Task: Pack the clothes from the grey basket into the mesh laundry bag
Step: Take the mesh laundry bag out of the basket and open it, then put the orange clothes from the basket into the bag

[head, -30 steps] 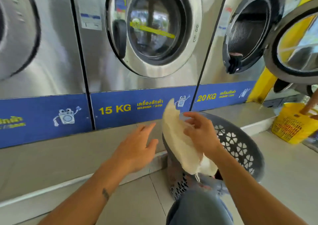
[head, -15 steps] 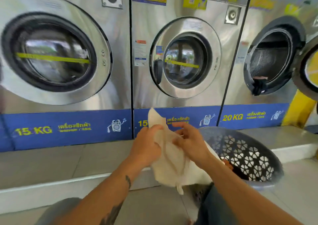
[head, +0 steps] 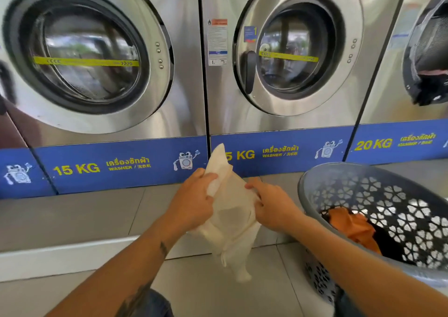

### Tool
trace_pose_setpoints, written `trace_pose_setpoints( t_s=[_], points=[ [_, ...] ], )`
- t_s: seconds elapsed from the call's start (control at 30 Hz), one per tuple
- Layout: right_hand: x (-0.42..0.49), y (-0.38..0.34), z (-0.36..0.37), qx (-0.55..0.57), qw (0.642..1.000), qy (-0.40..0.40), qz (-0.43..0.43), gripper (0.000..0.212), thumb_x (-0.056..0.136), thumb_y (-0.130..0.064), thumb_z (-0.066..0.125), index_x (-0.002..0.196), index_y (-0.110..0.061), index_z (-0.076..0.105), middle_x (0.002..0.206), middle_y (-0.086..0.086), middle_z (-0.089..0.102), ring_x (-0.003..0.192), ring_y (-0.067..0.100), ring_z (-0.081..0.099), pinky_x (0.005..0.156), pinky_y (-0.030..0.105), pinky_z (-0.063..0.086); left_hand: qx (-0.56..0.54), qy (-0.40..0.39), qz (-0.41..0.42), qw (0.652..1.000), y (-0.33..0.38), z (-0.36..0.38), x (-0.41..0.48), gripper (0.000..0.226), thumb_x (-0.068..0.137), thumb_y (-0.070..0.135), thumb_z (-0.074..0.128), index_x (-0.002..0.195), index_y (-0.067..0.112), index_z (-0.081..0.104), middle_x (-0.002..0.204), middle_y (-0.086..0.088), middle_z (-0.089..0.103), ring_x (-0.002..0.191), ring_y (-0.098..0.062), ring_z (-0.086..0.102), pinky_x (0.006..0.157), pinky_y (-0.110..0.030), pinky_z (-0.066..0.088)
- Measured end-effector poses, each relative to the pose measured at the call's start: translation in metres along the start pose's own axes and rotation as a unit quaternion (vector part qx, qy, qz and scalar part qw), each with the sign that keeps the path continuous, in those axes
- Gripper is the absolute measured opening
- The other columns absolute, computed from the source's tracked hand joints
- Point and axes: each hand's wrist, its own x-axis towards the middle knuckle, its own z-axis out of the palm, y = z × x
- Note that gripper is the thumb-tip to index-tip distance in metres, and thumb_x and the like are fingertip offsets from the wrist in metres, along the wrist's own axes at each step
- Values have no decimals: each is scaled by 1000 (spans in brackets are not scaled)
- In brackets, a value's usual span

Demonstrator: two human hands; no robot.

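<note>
Two hands [head: 194, 205] [head: 274, 207] grip one mesh bag [head: 232, 219] beside one grey basket [head: 315, 178].

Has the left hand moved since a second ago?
Yes. The left hand left the tiled step and came up onto the mesh laundry bag.

1. Mesh laundry bag [head: 230, 210]: cream-white, fine see-through weave.
2. Grey basket [head: 378, 195]: grey plastic, wall pierced with a repeating flower-shaped cut-out pattern.
3. Clothes in the basket: one orange garment [head: 351, 227], with black fabric [head: 392, 244] beside it.
4. Washing machines [head: 184, 50]: silver steel fronts, black door seals.
5. Base band [head: 121, 166]: blue, yellow lettering, white cartoon washer figures.
6. Door stripes [head: 84, 61]: yellow.
</note>
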Motion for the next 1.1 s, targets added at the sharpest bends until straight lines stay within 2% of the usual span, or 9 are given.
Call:
trace_pose_setpoints(
  t_s=[0.07, 0.13, 0.33, 0.43, 0.6, 0.7, 0.87, 0.97, 1.1],
  points=[
    [9, 15, -5, -115, 993, -19, 12, 63, 88, -13, 55, 148, -26, 43, 139, 1, 57, 123, 30, 57, 97, 39, 47, -3, -2, 2, 1000, 1, 17, 12, 57, 87, 4, 53, 140, 25, 46, 138, 6, 39, 119, -21, 45, 89, -26, 36],
    [17, 35, -12, -179, 983, -36, 25, 64, 87, -17, 58, 148, -27, 42, 142, 1, 54, 123, 30, 57, 99, 42, 49, -10, 4, -3, 1000, 5, 37, 25, 58, 86, 0, 50, 139, 24, 46, 135, 2, 43, 114, -23, 46, 86, -27, 38],
    [36, 112, -52, -69, 995, 46, 58, 37, 91, -15, 54, 123, -26, 67, 104, -2, 68, 93, 21, 64, 84, 41, 56, -90, -19, -9, 996, 34, 96, 77, 60, 80, 1, 54, 135, 23, 51, 122, -3, 51, 112, -28, 49, 84, -27, 36],
    [52, 168, -72, -36, 989, 78, 122, 33, 90, -11, 54, 117, -24, 68, 91, -5, 66, 87, 20, 63, 80, 38, 54, -80, -45, 13, 996, 53, 122, 97, 59, 81, 5, 54, 137, 24, 50, 125, -5, 52, 113, -32, 50, 90, -35, 41],
    [63, 256, -52, -113, 962, -103, 225, 65, 83, -23, 67, 145, -24, 48, 139, 12, 59, 127, 34, 55, 102, 39, 48, -75, -40, 35, 996, 78, 149, 112, 58, 83, 4, 53, 139, 21, 49, 132, -8, 50, 118, -36, 49, 95, -41, 40],
    [55, 300, -23, -220, 912, -211, 275, 89, 78, -38, 67, 155, -38, 23, 162, 11, 29, 143, 43, 33, 111, 53, 41, -66, -33, 41, 996, 83, 164, 115, 58, 83, 4, 53, 139, 21, 49, 133, -7, 49, 116, -35, 48, 94, -42, 41],
    [51, 343, -6, -285, 859, -272, 328, 116, 78, -35, 77, 155, -51, -7, 168, 11, -13, 151, 50, -9, 113, 75, 22, -52, -40, 33, 997, 84, 183, 124, 60, 84, 6, 50, 141, 25, 48, 128, 1, 51, 109, -30, 51, 89, -40, 43],
    [60, 361, 3, -283, 868, -260, 315, 119, 75, -37, 81, 153, -54, -8, 168, 9, -16, 151, 50, -9, 111, 77, 21, -49, -41, 58, 996, 88, 187, 124, 58, 82, 3, 49, 136, 24, 52, 115, 2, 54, 100, -28, 53, 83, -42, 48],
    [54, 375, 20, -294, 846, -325, 304, 113, 81, -30, 74, 156, -48, -9, 168, 17, 0, 147, 50, 23, 111, 63, 36, -36, -27, 67, 997, 92, 189, 127, 56, 82, 2, 49, 134, 23, 53, 114, -1, 54, 98, -31, 54, 83, -46, 49]
  ],
)
